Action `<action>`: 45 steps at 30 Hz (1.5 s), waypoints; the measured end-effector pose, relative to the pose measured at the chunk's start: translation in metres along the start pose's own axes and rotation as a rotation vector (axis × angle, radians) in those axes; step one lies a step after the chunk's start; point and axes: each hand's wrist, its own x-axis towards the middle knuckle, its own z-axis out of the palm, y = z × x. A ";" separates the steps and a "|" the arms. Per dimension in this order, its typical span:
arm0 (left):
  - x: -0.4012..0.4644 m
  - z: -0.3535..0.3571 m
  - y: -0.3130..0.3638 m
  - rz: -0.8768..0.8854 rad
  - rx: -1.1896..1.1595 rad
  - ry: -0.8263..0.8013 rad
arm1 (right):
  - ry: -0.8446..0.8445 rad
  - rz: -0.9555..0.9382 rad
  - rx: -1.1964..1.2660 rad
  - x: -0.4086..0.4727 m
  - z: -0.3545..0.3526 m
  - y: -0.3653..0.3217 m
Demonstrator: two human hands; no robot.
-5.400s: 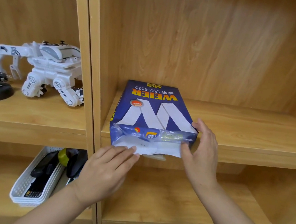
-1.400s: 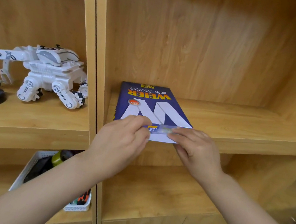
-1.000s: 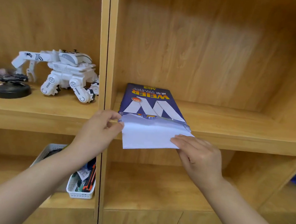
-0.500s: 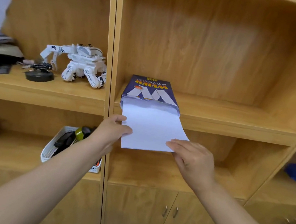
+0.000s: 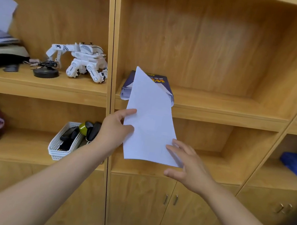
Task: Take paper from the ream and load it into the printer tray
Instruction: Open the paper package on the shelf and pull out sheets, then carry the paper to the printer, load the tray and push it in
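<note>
Matt white paper sheet (image 5: pixel 149 127), glossy blue ream wrapper (image 5: pixel 126 91), smooth wooden shelving (image 5: pixel 220 105), white plastic basket (image 5: pixel 54 146)

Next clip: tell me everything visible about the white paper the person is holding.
The white paper is plain and blank on the side shown, thin, slightly curved; one sheet or several, I cannot tell. It hangs in the air before the shelf, tilted, one corner up across the blue ream behind. The left hand pinches its left edge, thumb on front; the right hand touches its lower right corner with spread fingers.
</note>
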 end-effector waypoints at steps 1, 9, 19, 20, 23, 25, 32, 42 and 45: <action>-0.004 0.001 0.001 0.034 0.014 -0.005 | -0.009 0.027 0.060 -0.003 -0.001 0.000; -0.036 0.022 0.005 0.235 0.075 -0.093 | 0.271 0.368 0.699 -0.015 -0.026 -0.001; -0.027 0.099 0.005 0.139 0.003 -0.277 | 0.609 0.664 0.956 -0.058 -0.062 0.039; -0.024 0.110 0.004 0.127 -0.006 -0.306 | 0.635 0.682 0.947 -0.065 -0.066 0.044; -0.021 0.150 -0.003 0.124 -0.022 -0.398 | 0.737 0.735 0.844 -0.092 -0.081 0.056; -0.022 0.178 -0.008 0.124 -0.038 -0.467 | 0.806 0.761 0.755 -0.112 -0.092 0.062; -0.033 0.268 -0.008 0.145 -0.120 -0.750 | 1.039 0.881 0.539 -0.176 -0.123 0.074; -0.059 0.369 -0.004 0.040 -0.231 -1.145 | 1.381 1.123 0.380 -0.241 -0.136 0.080; -0.074 0.397 -0.008 0.017 -0.254 -1.248 | 1.463 1.198 0.311 -0.264 -0.134 0.078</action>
